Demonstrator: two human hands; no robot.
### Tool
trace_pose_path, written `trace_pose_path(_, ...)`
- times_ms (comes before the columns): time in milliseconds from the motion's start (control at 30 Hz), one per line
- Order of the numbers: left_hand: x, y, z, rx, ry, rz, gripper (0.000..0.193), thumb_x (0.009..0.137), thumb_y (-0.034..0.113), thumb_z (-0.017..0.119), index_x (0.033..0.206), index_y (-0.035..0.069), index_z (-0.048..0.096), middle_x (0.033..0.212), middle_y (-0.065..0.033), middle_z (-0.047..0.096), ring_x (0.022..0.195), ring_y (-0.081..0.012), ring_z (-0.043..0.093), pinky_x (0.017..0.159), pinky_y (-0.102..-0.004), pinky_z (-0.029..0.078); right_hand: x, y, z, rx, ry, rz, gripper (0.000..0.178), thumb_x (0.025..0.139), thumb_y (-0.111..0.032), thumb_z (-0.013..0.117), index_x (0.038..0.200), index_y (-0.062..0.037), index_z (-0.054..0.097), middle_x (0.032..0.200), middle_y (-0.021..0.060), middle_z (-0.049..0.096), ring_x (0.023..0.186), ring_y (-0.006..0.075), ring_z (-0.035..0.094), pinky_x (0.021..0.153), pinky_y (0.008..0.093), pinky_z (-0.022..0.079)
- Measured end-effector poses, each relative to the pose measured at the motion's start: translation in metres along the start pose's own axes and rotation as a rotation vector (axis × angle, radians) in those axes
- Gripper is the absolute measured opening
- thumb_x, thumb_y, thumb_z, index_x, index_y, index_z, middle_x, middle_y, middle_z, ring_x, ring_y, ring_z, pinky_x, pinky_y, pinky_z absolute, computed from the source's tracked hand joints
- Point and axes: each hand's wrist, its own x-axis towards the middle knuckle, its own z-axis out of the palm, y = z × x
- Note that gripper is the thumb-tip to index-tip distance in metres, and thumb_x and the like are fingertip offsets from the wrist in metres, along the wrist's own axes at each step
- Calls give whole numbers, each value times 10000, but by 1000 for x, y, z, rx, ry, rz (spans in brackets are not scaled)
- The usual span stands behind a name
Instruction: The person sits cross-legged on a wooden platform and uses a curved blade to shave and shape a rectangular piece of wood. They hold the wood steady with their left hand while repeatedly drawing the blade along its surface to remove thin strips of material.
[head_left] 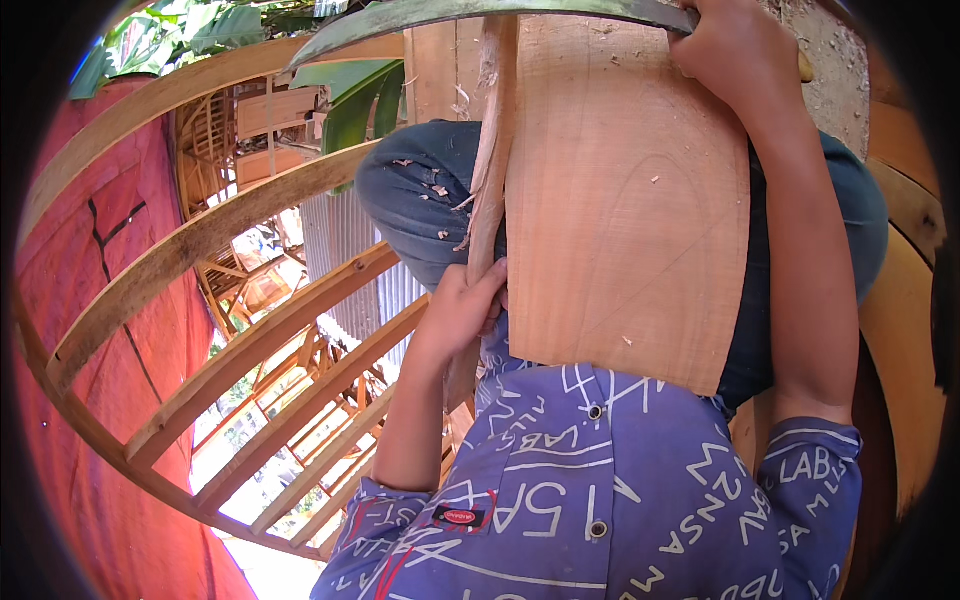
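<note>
My right hand [738, 52] is closed around the handle of a machete [450, 14], its long dark blade reaching left across the top of the view. The blade crosses the upper part of a wooden stick [490, 150], though I cannot tell if it cuts into the wood. Part of the stick's bark-coloured surface looks pared, with ragged slivers on its left side. My left hand [462, 305] grips the stick lower down, thumb pressed along it. A wide, smooth wooden board [630, 210] lies over my lap beside the stick, with a few small chips on it.
Wood shavings [438, 188] lie on my left knee. On the left stands a railing of wooden slats [260, 365], with red sheeting [110, 300] beyond it. Green leaves [355, 95] hang at the upper left. Curved wooden planks [905, 340] are at the right.
</note>
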Motion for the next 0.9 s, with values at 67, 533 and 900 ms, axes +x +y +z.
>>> trace_pose_path(67, 0, 1, 0, -9, -7, 5, 445, 959, 340, 529, 650, 19, 546, 492, -4, 430, 419, -96, 406, 412, -259, 331, -5, -4, 2, 2, 26, -85, 127, 637, -163, 597, 697, -77, 669, 706, 134, 651, 718, 307, 658, 701, 436, 503)
trace_pose_path(533, -4, 1, 5, 37, 18, 11, 367, 960, 343, 541, 717, 72, 491, 528, 57, 361, 439, -52, 319, 418, -237, 251, -14, 2, 17, 15, 21, -288, 240, 696, -194, 673, 929, -144, 710, 830, 88, 679, 795, 276, 661, 716, 394, 524)
trace_pose_path(900, 5, -13, -15, -114, -154, 40, 438, 896, 392, 633, 686, 14, 564, 529, 16, 427, 445, -73, 379, 412, -245, 296, -17, 14, 8, 50, 41, -327, 240, 669, -173, 668, 903, -125, 696, 802, 96, 671, 788, 285, 654, 714, 394, 508)
